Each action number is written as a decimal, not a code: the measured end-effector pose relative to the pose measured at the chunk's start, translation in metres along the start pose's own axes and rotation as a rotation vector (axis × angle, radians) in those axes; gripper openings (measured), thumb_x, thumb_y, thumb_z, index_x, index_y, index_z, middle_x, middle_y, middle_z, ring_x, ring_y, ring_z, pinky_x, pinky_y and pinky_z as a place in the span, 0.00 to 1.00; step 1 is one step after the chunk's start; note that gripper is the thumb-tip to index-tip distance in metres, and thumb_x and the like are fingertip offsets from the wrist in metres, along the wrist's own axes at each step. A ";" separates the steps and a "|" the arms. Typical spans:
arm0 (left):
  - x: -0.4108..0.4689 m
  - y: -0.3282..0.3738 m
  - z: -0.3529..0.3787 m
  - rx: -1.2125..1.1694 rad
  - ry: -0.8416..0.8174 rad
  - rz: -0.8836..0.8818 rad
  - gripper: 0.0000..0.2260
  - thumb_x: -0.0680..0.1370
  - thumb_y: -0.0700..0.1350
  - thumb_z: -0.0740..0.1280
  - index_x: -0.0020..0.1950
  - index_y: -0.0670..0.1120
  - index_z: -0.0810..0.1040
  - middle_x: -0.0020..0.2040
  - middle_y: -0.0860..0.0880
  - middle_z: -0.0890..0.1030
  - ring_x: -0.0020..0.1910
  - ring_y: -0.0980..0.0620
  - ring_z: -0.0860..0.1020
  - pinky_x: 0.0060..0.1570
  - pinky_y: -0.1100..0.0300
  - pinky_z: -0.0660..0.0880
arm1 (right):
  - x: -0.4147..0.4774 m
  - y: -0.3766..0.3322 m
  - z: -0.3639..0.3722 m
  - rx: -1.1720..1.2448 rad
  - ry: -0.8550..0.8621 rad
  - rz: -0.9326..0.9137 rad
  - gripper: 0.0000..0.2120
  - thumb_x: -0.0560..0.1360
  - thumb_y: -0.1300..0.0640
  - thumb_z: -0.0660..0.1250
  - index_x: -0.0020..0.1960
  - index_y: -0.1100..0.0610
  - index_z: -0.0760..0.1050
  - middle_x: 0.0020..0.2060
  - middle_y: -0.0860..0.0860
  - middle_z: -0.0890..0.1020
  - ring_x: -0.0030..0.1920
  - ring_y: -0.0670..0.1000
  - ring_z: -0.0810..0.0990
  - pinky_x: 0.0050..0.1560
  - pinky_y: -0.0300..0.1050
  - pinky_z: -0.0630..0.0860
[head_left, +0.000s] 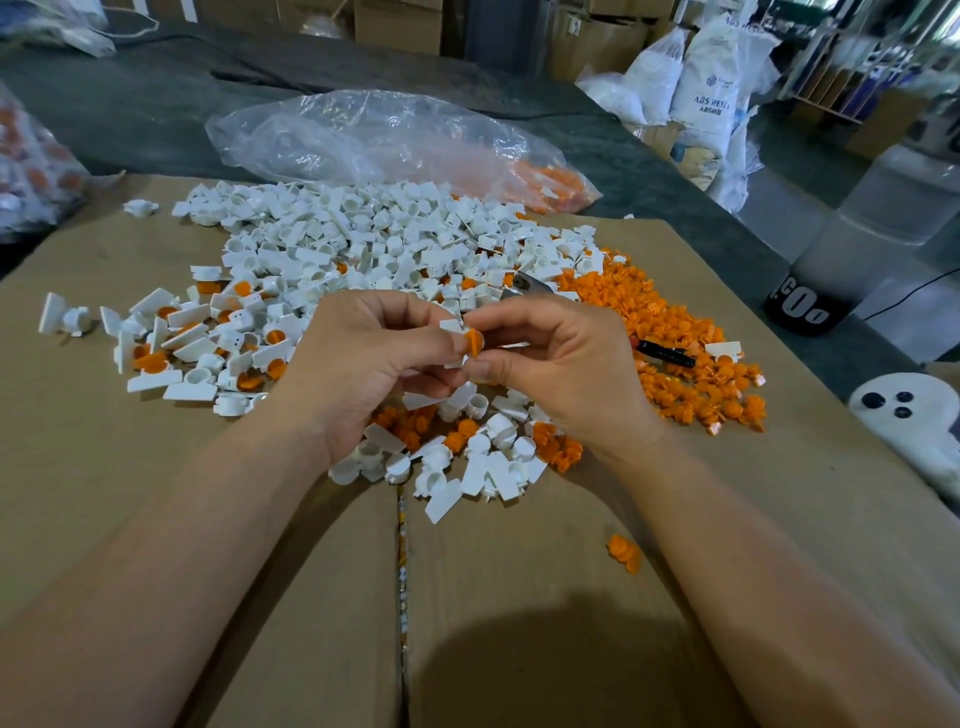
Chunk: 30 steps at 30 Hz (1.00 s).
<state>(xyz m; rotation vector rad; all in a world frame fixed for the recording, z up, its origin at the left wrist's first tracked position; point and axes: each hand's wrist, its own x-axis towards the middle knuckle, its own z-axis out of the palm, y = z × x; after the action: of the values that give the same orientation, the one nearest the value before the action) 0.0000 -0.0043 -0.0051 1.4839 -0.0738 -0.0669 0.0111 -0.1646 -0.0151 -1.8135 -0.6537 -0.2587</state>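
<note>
My left hand (363, 358) and my right hand (561, 364) meet above the middle of a cardboard sheet (208, 519). Between their fingertips sits a small white plastic part (451, 327) with an orange insert (474, 340) against it. The left fingers pinch the white part and the right thumb and fingers pinch the orange insert. A big pile of white parts (363, 239) lies behind the hands. An orange pile of inserts (675, 332) spreads to the right. White parts with orange inserts fitted (208, 338) lie to the left.
A clear plastic bag (374, 140) with orange pieces lies behind the piles. A black pen (665, 353) rests on the orange pile and a metal tool (530, 283) pokes out near it. A single orange insert (623, 553) lies near my right forearm. Sacks and boxes stand at the back right.
</note>
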 end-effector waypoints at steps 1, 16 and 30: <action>0.000 0.000 0.000 0.000 -0.001 -0.001 0.07 0.68 0.32 0.70 0.33 0.41 0.79 0.28 0.45 0.80 0.27 0.52 0.79 0.26 0.66 0.74 | 0.000 0.000 0.000 0.000 -0.004 -0.015 0.17 0.66 0.67 0.72 0.51 0.53 0.77 0.41 0.48 0.81 0.42 0.46 0.83 0.46 0.41 0.80; 0.000 0.002 0.000 -0.164 0.043 -0.064 0.12 0.57 0.40 0.71 0.38 0.39 0.77 0.25 0.48 0.79 0.25 0.53 0.79 0.24 0.67 0.74 | 0.009 0.010 -0.073 -0.634 0.129 0.567 0.30 0.68 0.42 0.69 0.66 0.52 0.69 0.60 0.49 0.76 0.56 0.45 0.75 0.53 0.38 0.68; 0.001 0.001 0.000 -0.165 0.046 -0.066 0.14 0.56 0.40 0.71 0.39 0.39 0.77 0.27 0.47 0.80 0.26 0.53 0.79 0.24 0.66 0.74 | 0.008 0.012 -0.070 -0.961 -0.343 0.735 0.43 0.61 0.38 0.73 0.70 0.53 0.63 0.63 0.53 0.67 0.63 0.54 0.66 0.57 0.47 0.67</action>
<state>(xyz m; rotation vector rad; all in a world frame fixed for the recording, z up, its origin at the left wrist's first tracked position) 0.0011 -0.0041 -0.0044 1.3227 0.0176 -0.0903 0.0347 -0.2299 0.0032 -2.9202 -0.0027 0.3055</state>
